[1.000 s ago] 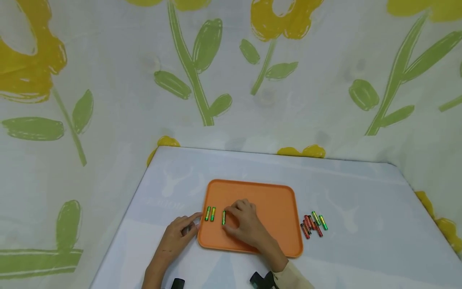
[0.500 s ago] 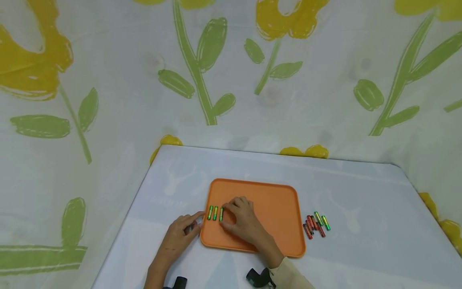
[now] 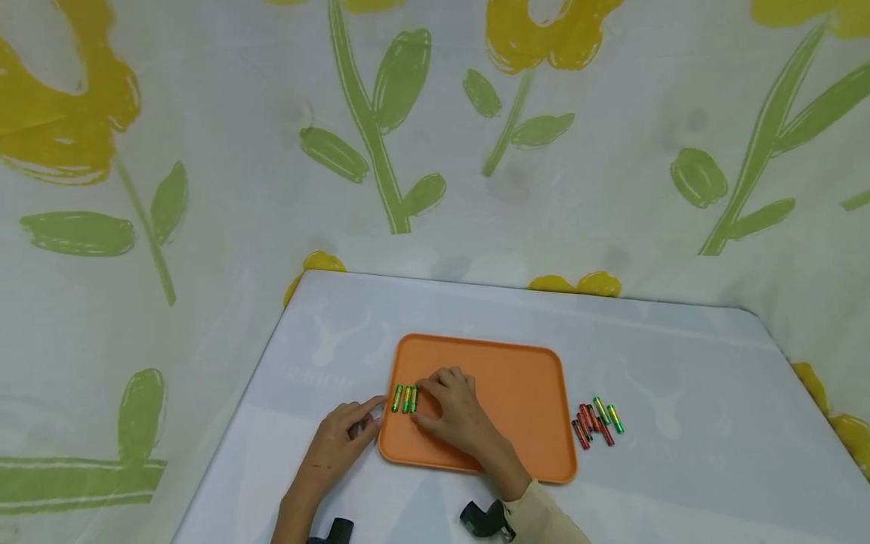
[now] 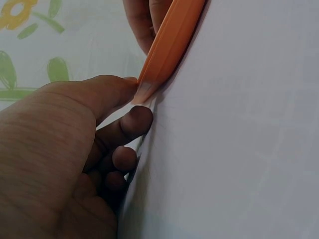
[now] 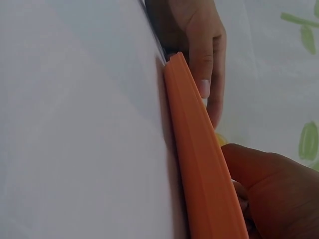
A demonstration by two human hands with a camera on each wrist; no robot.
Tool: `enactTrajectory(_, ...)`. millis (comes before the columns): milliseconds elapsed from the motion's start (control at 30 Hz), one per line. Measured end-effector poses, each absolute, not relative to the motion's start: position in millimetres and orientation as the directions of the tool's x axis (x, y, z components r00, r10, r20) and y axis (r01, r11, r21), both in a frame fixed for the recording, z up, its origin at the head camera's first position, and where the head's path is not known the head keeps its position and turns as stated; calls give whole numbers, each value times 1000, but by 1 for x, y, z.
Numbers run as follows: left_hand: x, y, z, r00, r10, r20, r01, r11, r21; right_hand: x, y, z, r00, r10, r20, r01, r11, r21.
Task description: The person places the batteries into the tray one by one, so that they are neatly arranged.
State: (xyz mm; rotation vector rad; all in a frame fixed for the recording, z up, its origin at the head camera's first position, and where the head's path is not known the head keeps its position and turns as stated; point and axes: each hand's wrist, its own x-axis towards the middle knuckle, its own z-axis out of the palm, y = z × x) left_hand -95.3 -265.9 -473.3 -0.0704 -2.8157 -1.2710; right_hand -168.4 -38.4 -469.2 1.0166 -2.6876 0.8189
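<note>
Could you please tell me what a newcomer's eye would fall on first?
Probably the orange tray on the pale table, where the right hand pinches the rightmost of three green batteries at its left end. Next, the battery pile right of the tray, and the yellow flowers on the backdrop.

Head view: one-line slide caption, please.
Right hand pinching a green battery beside two others on an orange tray; left hand at the tray's edge; more batteries to the right.
</note>
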Motion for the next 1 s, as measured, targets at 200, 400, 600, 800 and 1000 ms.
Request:
enactTrajectory(200,-95,-265,-475,-997,27,77,76,662,746,-164,-31,-466,-768,-558,313,-638,629,-444)
enactTrajectory(400,-95,-265,-477,-994,23,102,92,666,741,-162,-17,-463,-777,-553,299,-625,624,-469)
enactTrajectory(600,-95,-265,-477,-995,23,101,91,659,746,-162,1,-465,-775,-546,320,-630,625,-460)
enactTrajectory(800,-95,-265,-475,-994,28,106,97,666,739,-162,18,-467,-780,-523,342,-625,638,-449)
enactTrajectory(1000,-94,-265,-473,-995,25,92,85,667,740,-160,35,-469,-795,-490,357,-606,654,-453)
